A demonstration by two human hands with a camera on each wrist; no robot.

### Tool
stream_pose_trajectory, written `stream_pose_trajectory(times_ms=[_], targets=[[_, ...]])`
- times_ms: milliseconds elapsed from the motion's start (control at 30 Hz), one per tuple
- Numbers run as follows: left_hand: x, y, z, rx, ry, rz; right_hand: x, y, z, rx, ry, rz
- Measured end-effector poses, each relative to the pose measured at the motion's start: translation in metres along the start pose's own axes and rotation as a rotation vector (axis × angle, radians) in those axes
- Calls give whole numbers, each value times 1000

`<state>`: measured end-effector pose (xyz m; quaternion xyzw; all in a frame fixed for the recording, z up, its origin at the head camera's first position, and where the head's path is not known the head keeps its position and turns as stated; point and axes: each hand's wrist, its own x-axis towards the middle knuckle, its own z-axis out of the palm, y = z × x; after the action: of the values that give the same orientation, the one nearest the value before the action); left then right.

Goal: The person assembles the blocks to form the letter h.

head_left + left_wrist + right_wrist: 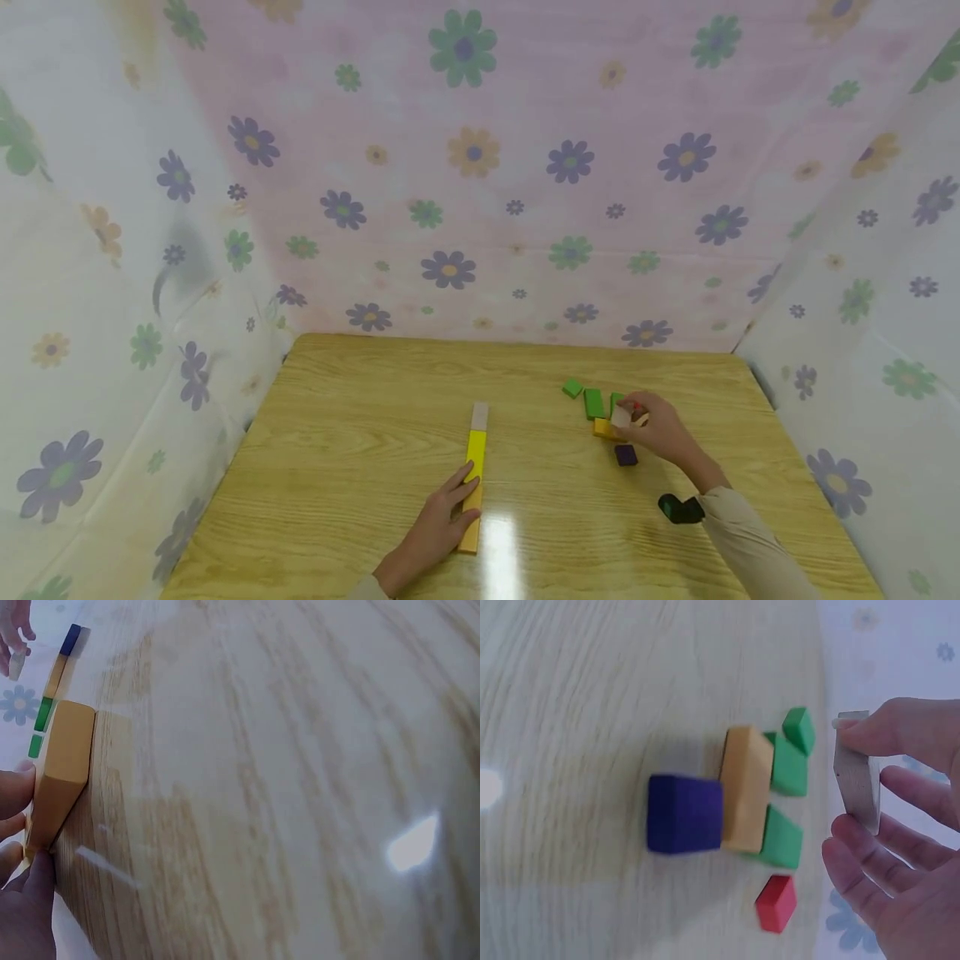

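A straight row lies on the table: a pale wooden block (479, 416) at the far end, a yellow block (476, 446) in the middle and an orange block (468, 540) nearest. My left hand (435, 523) holds the row at the orange block, thumb and fingers about its sides; the left wrist view shows that orange block (69, 742) close up. Over the cluster at the right, my right hand (654, 427) pinches another pale wooden block (857, 776) between thumb and fingers, lifted off the table.
Beneath the right hand stand a dark purple block (684, 814), an orange block (747, 791), several green blocks (788, 766) and a red block (776, 903). A dark green, bent piece (678, 508) lies by the right sleeve. Flowered sheets (450, 208) enclose the wooden table (360, 417) behind and on both sides.
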<state>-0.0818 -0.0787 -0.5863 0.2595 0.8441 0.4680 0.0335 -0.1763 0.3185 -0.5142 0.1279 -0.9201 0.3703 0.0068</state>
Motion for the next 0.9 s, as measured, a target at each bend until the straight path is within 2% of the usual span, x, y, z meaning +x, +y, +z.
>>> stream_pose_trajectory(times_ms=[233,500,700,900], targets=[[1,-3,2,2,2,4,13,-23,9,52,-39,-19],[0,-1,3,21,19,21,27,-44,22,108,-26,-64],[-4,-1,3,24,21,18,37,-55,33,100,-45,-79],[-1,-2,2,30,34,30,46,-66,41,99,-38,-127]])
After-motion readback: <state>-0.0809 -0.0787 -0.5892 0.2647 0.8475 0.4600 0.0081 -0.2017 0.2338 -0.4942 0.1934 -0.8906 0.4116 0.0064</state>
